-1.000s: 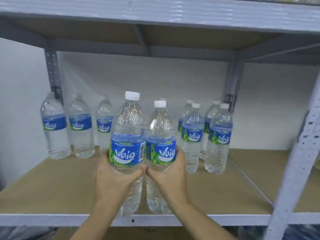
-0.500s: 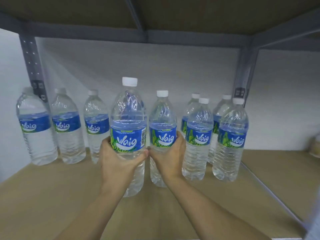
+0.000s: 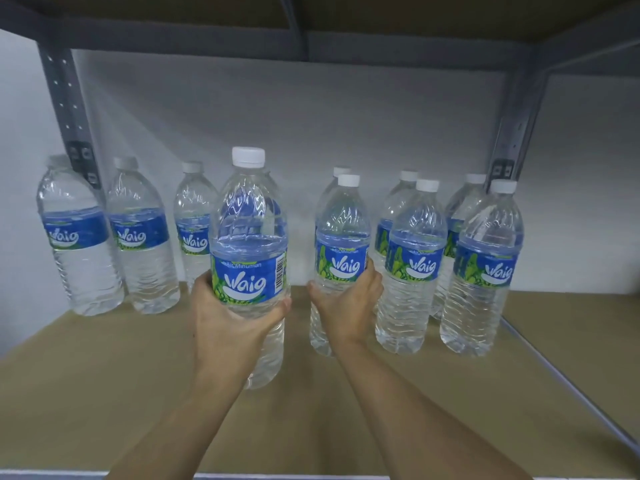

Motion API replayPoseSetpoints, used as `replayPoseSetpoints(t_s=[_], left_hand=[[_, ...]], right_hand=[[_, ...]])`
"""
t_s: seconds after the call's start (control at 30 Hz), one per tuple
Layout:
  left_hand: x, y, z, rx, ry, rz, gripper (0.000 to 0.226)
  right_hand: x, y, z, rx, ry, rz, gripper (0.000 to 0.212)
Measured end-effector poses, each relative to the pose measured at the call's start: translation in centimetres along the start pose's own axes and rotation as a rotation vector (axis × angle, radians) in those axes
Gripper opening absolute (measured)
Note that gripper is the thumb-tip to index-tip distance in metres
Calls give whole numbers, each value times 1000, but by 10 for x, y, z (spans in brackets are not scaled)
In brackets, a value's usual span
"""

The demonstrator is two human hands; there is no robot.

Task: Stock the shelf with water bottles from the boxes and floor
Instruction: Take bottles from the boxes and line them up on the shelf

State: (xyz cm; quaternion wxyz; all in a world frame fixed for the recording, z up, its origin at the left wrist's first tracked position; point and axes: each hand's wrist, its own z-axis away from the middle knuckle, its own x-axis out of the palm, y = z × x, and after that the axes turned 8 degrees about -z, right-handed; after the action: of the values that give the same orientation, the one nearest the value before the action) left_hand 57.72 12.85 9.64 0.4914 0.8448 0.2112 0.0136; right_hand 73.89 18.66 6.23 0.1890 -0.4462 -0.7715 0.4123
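My left hand (image 3: 230, 317) grips a clear water bottle (image 3: 251, 237) with a blue label and white cap, upright above the brown shelf board (image 3: 104, 393). My right hand (image 3: 346, 303) grips a second such bottle (image 3: 341, 233) from behind, its base at or just over the board beside the right group. Three bottles (image 3: 138, 237) stand in a row at the back left. Several more bottles (image 3: 481, 271) stand in pairs at the right.
A grey metal upright (image 3: 67, 105) rises at the back left and another upright (image 3: 516, 126) at the back right. The upper shelf (image 3: 311, 26) hangs low overhead. A metal divider rail (image 3: 561, 379) runs along the board's right side. A white wall closes the back.
Both hands have carried their bottles deeper into the shelf and apart from each other. The right bottle has come down next to the right-hand group.
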Motion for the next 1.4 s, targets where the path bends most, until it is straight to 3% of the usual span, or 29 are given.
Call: replayPoseSetpoints(t_s=[0.63, 0.8, 1.0, 1.4], left_hand=[[7, -4, 0, 12, 4, 12, 88], [8, -10, 0, -1, -16, 12, 88], [11, -20, -2, -9, -45, 18, 82], [35, -51, -40, -14, -67, 1, 89]], right_hand=[[6, 7, -4, 49, -45, -23, 114], [-16, 26, 21, 141, -282, -35, 117], [-46, 58, 44, 125, -552, 277, 87], [-44, 56, 42, 223, -477, 265, 85]])
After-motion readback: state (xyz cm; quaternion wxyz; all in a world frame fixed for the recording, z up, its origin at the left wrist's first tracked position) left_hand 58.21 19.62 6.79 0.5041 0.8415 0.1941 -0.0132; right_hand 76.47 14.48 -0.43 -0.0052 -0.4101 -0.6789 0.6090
